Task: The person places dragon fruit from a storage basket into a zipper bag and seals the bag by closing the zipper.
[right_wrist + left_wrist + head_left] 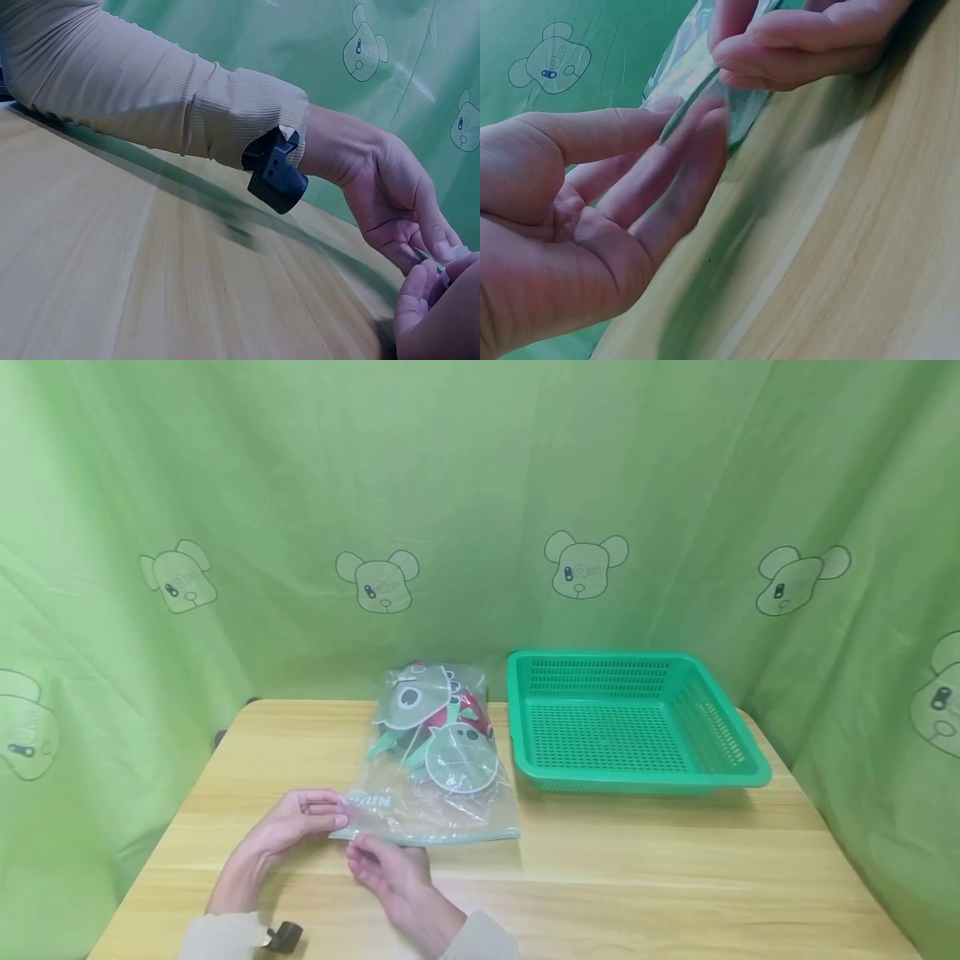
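A clear zip bag (442, 814) lies on the table with its sealing edge toward me. Inside it are flat cartoon-printed pieces (461, 758) in grey, green and dark pink. My left hand (296, 822) pinches the bag's left corner between thumb and fingers. Close beside it, my right hand (397, 872) pinches the same green zip edge (450, 839) a little farther right. In the left wrist view, the left thumb and fingertips hold the green strip (690, 105), with the right hand (810, 41) just beyond. The right wrist view shows both hands meeting at the edge.
A green perforated plastic basket (607, 735) stands on the right of the wooden table (637, 877), just beside the bag. Behind hangs a green curtain (480, 468) printed with bear heads. A small black device (283, 937) is strapped at the left sleeve cuff.
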Available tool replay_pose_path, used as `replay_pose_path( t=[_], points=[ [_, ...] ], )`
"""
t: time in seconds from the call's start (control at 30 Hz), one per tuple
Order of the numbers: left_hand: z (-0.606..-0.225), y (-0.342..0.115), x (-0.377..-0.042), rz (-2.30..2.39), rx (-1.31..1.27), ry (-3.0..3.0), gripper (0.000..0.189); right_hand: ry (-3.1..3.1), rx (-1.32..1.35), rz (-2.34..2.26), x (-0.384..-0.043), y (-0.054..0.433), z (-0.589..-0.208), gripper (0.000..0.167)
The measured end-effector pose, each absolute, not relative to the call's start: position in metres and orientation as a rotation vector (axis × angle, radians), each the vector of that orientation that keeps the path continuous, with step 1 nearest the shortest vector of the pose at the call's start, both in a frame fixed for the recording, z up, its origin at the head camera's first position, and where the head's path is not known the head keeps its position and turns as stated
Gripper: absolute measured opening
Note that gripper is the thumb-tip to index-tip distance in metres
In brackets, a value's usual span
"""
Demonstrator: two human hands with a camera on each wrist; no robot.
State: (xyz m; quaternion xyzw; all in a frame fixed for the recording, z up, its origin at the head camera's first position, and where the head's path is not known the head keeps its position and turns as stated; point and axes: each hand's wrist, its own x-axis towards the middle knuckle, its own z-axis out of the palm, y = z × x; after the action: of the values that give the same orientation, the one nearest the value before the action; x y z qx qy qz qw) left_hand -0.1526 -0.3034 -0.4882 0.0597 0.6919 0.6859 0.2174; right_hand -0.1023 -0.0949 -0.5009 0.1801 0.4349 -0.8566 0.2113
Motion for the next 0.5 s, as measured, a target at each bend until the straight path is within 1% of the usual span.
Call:
replay_pose_path(
  t=[0.3, 0.5],
  points=[
    [-0.4895, -0.3035, -0.1524, 1.978, 0.162, 1.781, 0.033, 1.197, 0.503, -2.383, -0.1026, -0.0950, -0.5018, 0.031],
    [-0.4918, -0.2995, -0.1553, 2.001, 0.201, 1.712, 0.041, 1.191, 0.489, -2.392, -0.1033, -0.0946, -0.5032, 0.031]
  ],
)
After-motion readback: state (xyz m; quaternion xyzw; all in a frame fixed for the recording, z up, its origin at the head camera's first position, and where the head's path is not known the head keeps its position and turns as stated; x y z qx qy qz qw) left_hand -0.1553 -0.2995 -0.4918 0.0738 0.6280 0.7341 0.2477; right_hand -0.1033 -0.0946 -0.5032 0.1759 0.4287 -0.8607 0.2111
